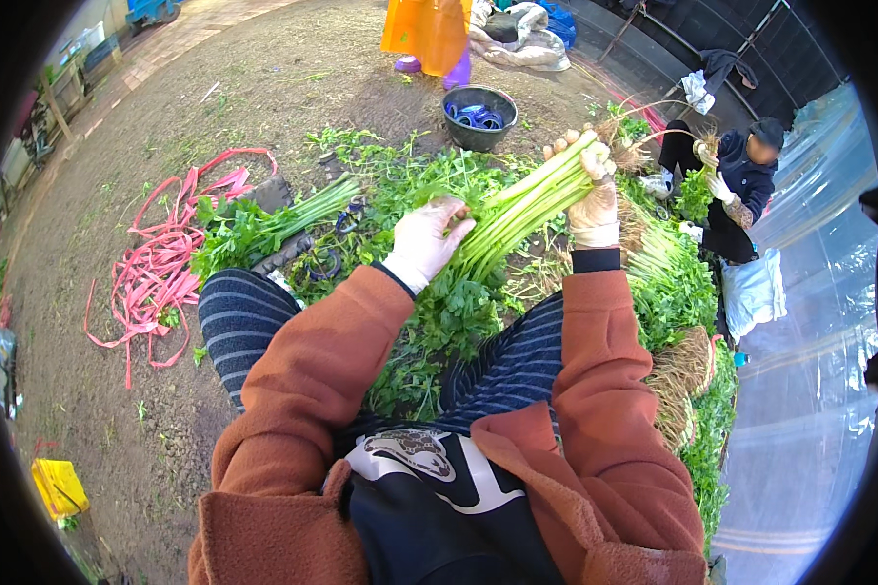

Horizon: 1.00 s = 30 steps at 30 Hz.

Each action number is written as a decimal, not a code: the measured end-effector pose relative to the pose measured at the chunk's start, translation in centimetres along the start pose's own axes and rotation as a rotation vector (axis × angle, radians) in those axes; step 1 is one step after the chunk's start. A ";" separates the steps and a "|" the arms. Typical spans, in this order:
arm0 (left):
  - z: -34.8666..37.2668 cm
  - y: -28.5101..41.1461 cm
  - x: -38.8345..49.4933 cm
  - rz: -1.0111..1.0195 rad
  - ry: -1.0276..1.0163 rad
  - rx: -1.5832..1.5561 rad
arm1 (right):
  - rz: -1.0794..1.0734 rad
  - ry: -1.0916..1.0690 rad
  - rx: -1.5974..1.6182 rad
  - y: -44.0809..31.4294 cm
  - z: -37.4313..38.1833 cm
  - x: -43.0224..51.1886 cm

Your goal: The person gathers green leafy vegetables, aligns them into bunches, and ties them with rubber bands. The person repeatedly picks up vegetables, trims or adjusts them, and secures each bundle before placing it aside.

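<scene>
My right hand [593,190], in a thin pale glove, grips a bunch of celery [534,205] near its root end. The pale green stalks slant down to the left, and their leaves hang between my knees. Thin roots stick out beyond my right fingers. My left hand [428,238], also gloved, is beside the leafy part with its fingers curled; leaves touch the fingertips, but whether they pinch any is unclear. Loose celery leaves [424,172] cover the ground under both hands. Another celery bunch [285,227] lies to the left, leaves towards my knee.
Pink plastic ribbon [161,270] lies tangled at left. Ahead stands a black bucket [481,121] with blue tape rolls, near a person in an orange apron [428,36]. Celery [673,285] is piled along my right. Beyond it a seated co-worker [732,183] holds a rooted bunch beside plastic sheeting [797,409].
</scene>
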State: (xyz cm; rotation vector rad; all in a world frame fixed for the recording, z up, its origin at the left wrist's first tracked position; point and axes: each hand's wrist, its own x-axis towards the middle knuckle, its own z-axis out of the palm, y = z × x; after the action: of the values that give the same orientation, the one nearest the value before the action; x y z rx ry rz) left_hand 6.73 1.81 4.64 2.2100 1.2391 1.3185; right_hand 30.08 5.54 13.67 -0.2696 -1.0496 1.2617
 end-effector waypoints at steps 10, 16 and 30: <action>-0.7 1.3 -0.5 0.453 0.149 0.169 | -0.026 -0.014 0.075 1.0 0.6 -0.6; 0.7 2.2 -1.2 -0.432 -0.150 -1.031 | -0.032 -0.062 0.096 1.7 1.6 -1.2; 4.9 -21.3 -4.6 -0.169 -0.760 0.481 | 0.049 -0.098 0.225 1.6 3.3 -1.8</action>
State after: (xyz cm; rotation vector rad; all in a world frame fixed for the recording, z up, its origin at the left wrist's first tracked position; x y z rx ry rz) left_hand -1.49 11.62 -13.64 2.4568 1.4457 0.0512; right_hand 26.66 3.26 13.49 -0.0624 -0.9786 1.4361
